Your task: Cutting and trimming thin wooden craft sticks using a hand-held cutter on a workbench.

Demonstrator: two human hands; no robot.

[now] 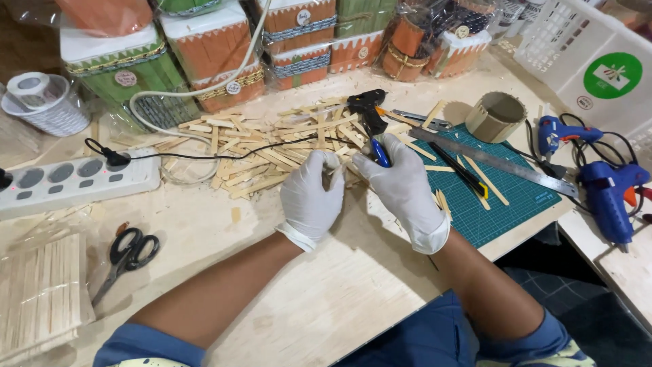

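Both my hands wear white gloves and meet at the middle of the wooden table (326, 306). My left hand (311, 192) pinches a short wooden stick piece. My right hand (404, 187) grips a blue-handled tool (380, 153), and its tip touches that piece. Just beyond my fingers lies a heap of cut wooden sticks (272, 146). A black glue gun (367, 109) rests at the far edge of the heap.
A green cutting mat (509, 197) with a metal ruler (489, 160) and a cardboard ring (496, 115) lies to the right. Blue glue guns (608, 190) sit further right. Left: a power strip (75, 180), scissors (125, 258), bundled sticks (41, 292). Decorated boxes (217, 54) line the back.
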